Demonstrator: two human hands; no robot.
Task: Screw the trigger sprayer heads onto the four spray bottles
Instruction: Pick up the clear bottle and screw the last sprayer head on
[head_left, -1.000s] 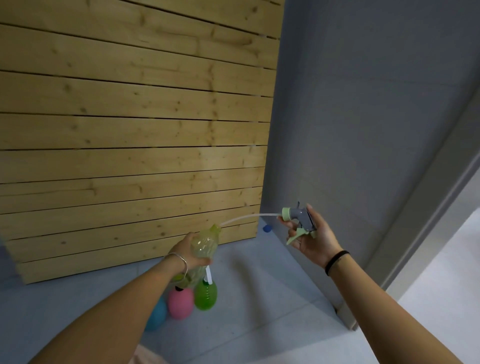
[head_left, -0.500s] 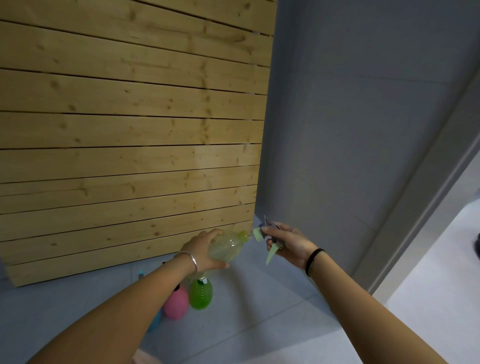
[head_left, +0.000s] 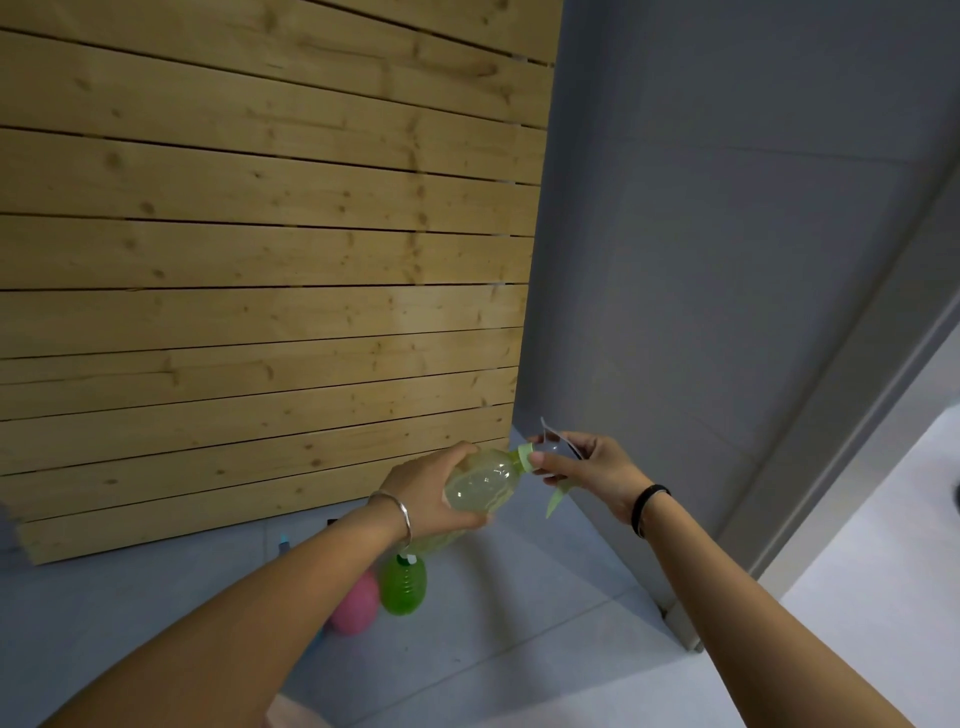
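From my end I can make out three spray bottles: one pale yellow-green bottle (head_left: 483, 488) at lower centre of the frame, with one green bottle (head_left: 404, 590) and one pink bottle (head_left: 356, 605) on the floor (head_left: 519, 649) below it. One trigger sprayer head (head_left: 523, 460) shows. I count two hands, a left hand (head_left: 431, 488) and a right hand (head_left: 592, 467), plus one silver bangle (head_left: 397, 506) and one black wristband (head_left: 647, 501)

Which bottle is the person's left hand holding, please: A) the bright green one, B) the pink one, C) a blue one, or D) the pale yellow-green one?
D: the left hand grips the pale yellow-green bottle; the pink bottle and bright green bottle sit on the floor below.
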